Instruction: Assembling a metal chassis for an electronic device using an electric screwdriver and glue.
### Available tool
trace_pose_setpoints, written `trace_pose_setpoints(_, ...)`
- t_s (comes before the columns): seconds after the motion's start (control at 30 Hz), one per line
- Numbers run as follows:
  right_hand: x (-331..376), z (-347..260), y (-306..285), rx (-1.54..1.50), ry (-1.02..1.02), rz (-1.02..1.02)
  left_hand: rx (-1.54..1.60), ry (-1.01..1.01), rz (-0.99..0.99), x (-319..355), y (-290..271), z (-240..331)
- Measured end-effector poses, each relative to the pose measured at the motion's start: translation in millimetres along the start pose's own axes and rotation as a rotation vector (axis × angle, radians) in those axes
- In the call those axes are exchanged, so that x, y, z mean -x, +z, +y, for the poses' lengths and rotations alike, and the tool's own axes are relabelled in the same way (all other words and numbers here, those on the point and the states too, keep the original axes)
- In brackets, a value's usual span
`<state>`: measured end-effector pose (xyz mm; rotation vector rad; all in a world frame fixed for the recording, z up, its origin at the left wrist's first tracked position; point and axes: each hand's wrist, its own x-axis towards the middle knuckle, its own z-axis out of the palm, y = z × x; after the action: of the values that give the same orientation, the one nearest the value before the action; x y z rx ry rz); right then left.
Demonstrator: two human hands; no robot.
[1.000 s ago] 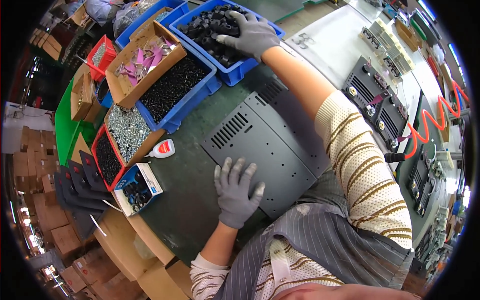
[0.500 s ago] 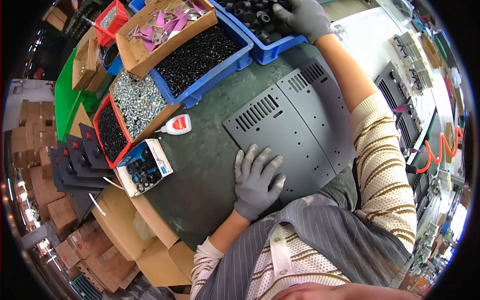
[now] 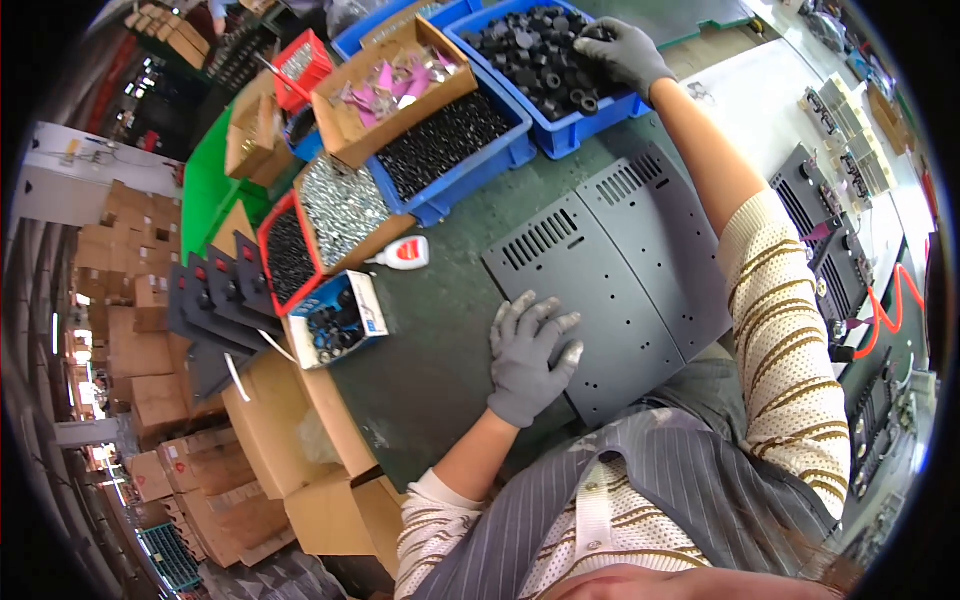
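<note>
While the left hand (image 3: 527, 355) lies flat with its gloved fingers (image 3: 548, 318) spread and released on the near left corner of the grey vented metal panel (image 3: 620, 280), the right hand (image 3: 622, 52) reaches far across the bench (image 3: 430, 350) into the blue bin of black round parts (image 3: 545, 60). Its fingers curl down among those parts at the bin's right end; whether they grip one cannot be told. The panel lies flat on the dark green bench, directly before the person, with slotted vents along its far edge. Left of the bin stands another blue bin of small black screws (image 3: 445, 140), carrying a cardboard box of pink and silver pieces (image 3: 395, 85). Nearer, a box of silver screws (image 3: 340, 210) sits beside a red tray of black screws (image 3: 288, 255). A small white glue bottle (image 3: 402, 254) lies on the bench, just beside a small blue and white carton of black parts (image 3: 340, 320).
</note>
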<state>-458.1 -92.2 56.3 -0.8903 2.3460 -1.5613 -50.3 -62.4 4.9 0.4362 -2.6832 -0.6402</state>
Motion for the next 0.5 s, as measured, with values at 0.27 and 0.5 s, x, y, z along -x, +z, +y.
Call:
trace_pose_setpoints(0.27, 5, 4, -13, -0.388, 0.056, 0.076, -0.001, 0.012, 0.028, 1, 8, 1)
trace_pose_setpoints(0.5, 76, -22, -32, -0.779, -0.036, -0.219, -0.012, 0.015, 0.033, 0, 3, -2)
